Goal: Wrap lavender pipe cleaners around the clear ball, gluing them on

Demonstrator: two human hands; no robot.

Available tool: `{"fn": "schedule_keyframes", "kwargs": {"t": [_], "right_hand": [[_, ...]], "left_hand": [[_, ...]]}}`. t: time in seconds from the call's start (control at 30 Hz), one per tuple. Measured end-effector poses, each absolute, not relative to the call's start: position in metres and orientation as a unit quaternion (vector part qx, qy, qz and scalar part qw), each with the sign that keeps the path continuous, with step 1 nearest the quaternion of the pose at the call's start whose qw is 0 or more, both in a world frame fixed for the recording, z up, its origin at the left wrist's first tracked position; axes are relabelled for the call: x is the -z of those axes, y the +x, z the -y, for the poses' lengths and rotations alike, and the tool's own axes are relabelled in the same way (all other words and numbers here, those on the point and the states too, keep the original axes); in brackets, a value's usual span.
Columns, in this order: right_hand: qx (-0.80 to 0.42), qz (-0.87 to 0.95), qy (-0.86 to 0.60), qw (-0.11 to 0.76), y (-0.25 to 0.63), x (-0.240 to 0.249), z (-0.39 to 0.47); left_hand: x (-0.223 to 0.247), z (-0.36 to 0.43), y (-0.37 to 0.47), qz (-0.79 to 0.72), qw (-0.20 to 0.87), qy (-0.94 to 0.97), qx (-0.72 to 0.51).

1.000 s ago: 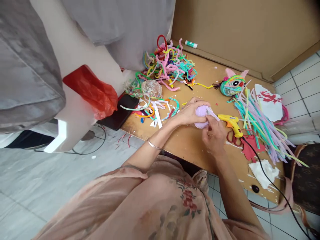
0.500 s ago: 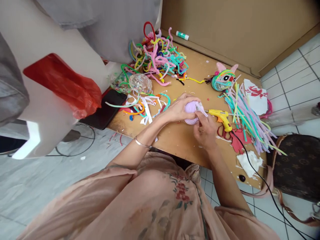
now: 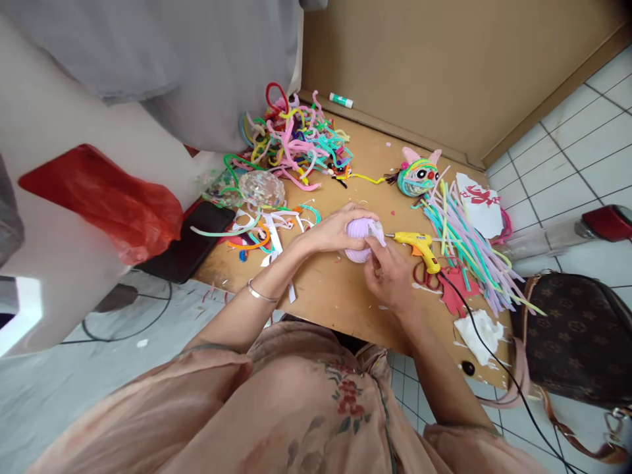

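A ball wrapped in lilac pipe cleaner [image 3: 356,239] is held above the table edge. My left hand [image 3: 332,228] is closed around its left and far side. The fingertips of my right hand [image 3: 388,268] pinch a lilac pipe cleaner end at the ball's right side, where a greyish patch shows. Just right of the ball lies a yellow hot glue gun [image 3: 417,249], its nozzle pointing toward the ball. Red-handled scissors [image 3: 427,276] sit beneath its handle. Beyond it is a finished-looking striped ball with eyes and pink ears [image 3: 415,176].
Loose pipe cleaners [image 3: 474,243] fan out at the right, by red paper scraps [image 3: 455,289] and a crumpled tissue [image 3: 481,332]. A tangled pipe cleaner heap [image 3: 291,141], clear plastic balls [image 3: 261,189] and a black phone-like slab [image 3: 190,240] are leftward. A brown bag [image 3: 580,336] stands right.
The view has shifted, so the table things appear further left and lower. Both hands keep the lilac ball, and the right fingers still pinch at its right side.
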State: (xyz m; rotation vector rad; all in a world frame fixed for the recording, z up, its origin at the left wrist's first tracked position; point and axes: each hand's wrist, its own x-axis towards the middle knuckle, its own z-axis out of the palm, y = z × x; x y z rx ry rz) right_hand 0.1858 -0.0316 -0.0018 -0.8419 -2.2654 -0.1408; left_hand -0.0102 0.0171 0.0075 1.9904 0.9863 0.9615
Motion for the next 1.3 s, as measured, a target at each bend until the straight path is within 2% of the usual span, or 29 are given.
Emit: {"fn": "schedule_keyframes", "kwargs": {"t": [0.4, 0.93, 1.3], "right_hand": [[0.034, 0.889, -0.326, 0.321, 0.183, -0.005, 0.026], [0.058, 0.86, -0.342, 0.375, 0.179, 0.002, 0.027], [0.015, 0.854, -0.351, 0.384, 0.181, 0.003, 0.029]], "left_hand": [[-0.006, -0.02, -0.016, -0.376, 0.359, 0.774, -0.362], [-0.01, -0.014, -0.016, -0.364, 0.373, 0.778, -0.351], [-0.016, -0.012, -0.015, -0.377, 0.363, 0.79, -0.32]]}}
